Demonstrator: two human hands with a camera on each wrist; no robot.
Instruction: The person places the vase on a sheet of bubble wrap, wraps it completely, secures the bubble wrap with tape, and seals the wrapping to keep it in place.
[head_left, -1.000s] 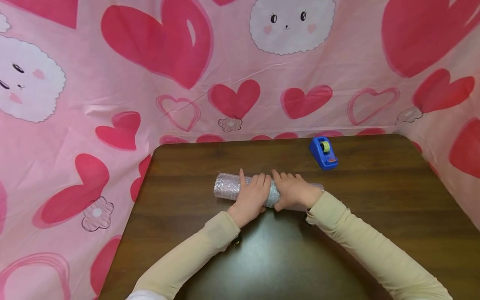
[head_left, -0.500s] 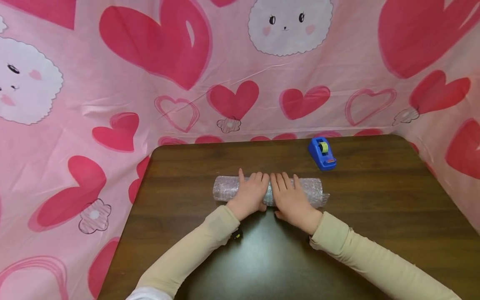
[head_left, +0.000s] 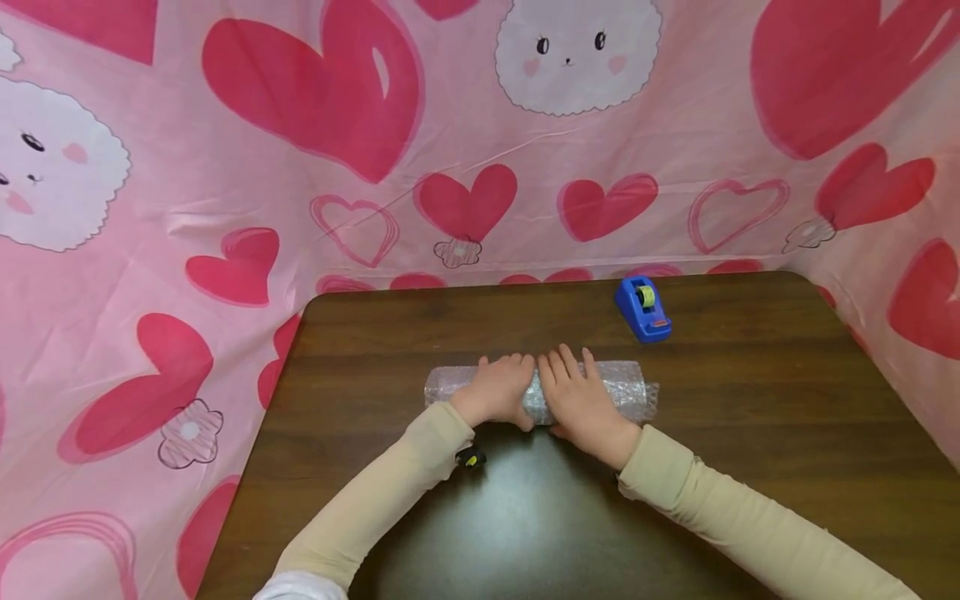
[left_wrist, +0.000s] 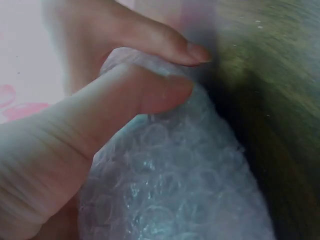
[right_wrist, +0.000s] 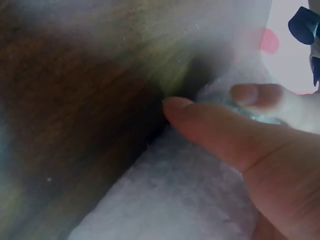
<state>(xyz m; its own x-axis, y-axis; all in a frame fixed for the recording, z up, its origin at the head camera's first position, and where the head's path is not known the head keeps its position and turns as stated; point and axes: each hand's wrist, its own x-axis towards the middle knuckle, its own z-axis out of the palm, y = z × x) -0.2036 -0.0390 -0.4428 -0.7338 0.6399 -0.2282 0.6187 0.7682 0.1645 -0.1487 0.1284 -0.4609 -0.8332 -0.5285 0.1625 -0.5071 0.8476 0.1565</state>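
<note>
A roll of clear bubble wrap point(head_left: 626, 383) lies crosswise on the brown table, with a pale teal tint around its middle. My left hand point(head_left: 498, 390) grips it left of centre, fingers bent over the far side. In the left wrist view, the thumb of that hand lies across the bubbles point(left_wrist: 165, 175). Close beside it, my right hand point(head_left: 581, 404) rests on the roll with fingers laid fairly straight over the top. Its thumb sits along the near side, as the right wrist view shows. A loose flap sticks out at the roll's right end. Whatever is inside cannot be made out.
Behind the roll, to the right, a blue tape dispenser point(head_left: 643, 308) holds a yellowish tape roll. The wooden table point(head_left: 750, 358) reaches back to a pink cloth point(head_left: 360, 225) printed with hearts, which also hangs along both sides.
The roll has come slightly nearer to me and turned straighter across the table. My right hand has swung so its fingers point away, baring the right end. My left fingers have bent further over.
</note>
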